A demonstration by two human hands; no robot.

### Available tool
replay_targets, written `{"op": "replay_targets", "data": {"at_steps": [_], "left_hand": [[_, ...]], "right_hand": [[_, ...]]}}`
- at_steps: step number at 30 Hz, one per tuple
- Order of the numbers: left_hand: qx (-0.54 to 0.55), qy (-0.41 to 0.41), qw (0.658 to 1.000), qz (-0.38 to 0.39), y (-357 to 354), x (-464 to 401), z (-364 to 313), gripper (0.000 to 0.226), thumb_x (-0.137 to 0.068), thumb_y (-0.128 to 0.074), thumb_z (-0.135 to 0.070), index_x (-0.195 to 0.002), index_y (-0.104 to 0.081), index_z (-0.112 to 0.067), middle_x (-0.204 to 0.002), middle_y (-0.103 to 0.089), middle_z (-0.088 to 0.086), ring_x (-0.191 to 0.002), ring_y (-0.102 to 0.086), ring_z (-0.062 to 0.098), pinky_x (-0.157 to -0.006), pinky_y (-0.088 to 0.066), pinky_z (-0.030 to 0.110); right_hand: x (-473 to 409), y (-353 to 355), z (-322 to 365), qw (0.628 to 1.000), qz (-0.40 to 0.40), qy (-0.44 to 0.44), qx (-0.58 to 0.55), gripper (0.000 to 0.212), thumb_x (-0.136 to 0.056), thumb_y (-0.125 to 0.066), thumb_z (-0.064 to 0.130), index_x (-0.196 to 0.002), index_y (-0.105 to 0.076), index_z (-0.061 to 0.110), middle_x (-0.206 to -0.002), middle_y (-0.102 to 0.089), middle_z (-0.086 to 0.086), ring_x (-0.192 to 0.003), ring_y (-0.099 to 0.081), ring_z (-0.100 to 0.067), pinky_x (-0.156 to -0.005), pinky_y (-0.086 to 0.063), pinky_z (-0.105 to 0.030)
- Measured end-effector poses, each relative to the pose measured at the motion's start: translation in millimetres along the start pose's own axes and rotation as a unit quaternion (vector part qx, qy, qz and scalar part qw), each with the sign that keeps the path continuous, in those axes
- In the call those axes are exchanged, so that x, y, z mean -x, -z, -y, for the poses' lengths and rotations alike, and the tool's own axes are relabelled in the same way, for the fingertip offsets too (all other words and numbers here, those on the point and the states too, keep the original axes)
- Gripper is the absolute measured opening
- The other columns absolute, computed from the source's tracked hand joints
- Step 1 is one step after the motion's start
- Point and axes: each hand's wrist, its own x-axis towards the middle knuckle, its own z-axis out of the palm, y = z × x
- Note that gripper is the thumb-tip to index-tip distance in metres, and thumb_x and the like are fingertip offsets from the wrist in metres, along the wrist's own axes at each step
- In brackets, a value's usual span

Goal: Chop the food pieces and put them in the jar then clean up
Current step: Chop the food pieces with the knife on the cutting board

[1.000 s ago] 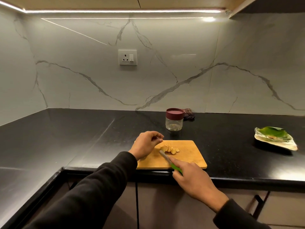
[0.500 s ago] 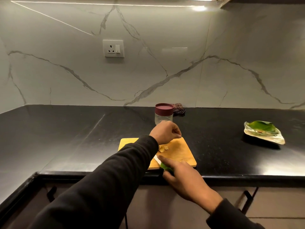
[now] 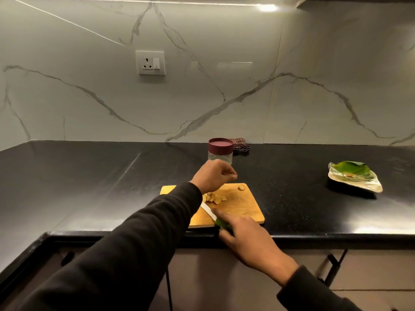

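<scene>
1. Chopping partly done: pale cut food pieces [image 3: 213, 198] heaped on rectangular wooden cutting board [image 3: 244, 209], one stray piece [image 3: 241, 187] at far corner.
2. Clear glass jar with maroon lid [image 3: 220, 151] behind board, lid on, nothing transferred.
3. Right hand [image 3: 247, 237] wrapped round green-handled white-bladed knife [image 3: 212, 215]; left hand [image 3: 212, 175] loosely curled above board's far edge, contents indiscernible.
4. Remaining, by judgement: more cuts, filling, cleanup.

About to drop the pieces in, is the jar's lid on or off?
On. The maroon lid sits atop the upright glass jar.
</scene>
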Motion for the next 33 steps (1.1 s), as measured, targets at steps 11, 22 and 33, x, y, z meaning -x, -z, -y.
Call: {"op": "replay_targets", "data": {"at_steps": [11, 22, 33], "left_hand": [[0.059, 0.122, 0.991, 0.006, 45.8, 70.9, 42.6, 0.022, -0.096, -0.065, -0.027, -0.117, -0.070, -0.024, -0.109, -0.069, -0.009, -0.099, -0.063, 0.004, -0.090, -0.054, 0.025], [0.041, 0.102, 0.992, 0.067, 29.4, 81.8, 32.3, 0.060, -0.081, -0.082, -0.030, -0.135, -0.056, -0.029, -0.108, -0.059, -0.012, -0.091, -0.059, 0.009, -0.075, -0.050, 0.018], [0.083, 0.092, 0.989, 0.079, 30.6, 84.7, 23.4, 0.045, -0.086, -0.076, -0.012, -0.126, -0.063, -0.029, -0.114, -0.063, -0.012, -0.093, -0.064, 0.008, -0.079, -0.056, 0.018]], "right_hand": [[6.4, 11.3, 2.8, 0.994, -0.100, -0.044, -0.005, 0.054, -0.104, -0.043, 0.035, -0.152, -0.024, 0.052, -0.074, -0.060, 0.004, -0.062, -0.054, -0.008, -0.049, -0.034, -0.020], [-3.3, 17.2, -7.2, 0.991, -0.079, -0.096, 0.055, 0.054, -0.105, -0.039, 0.037, -0.154, -0.021, 0.049, -0.072, -0.053, 0.009, -0.063, -0.051, -0.008, -0.051, -0.036, -0.022], [-2.8, 11.9, -10.7, 0.988, -0.100, -0.092, 0.066, 0.053, -0.104, -0.039, 0.038, -0.154, -0.025, 0.048, -0.070, -0.056, 0.007, -0.062, -0.055, -0.010, -0.052, -0.045, -0.024]]}}
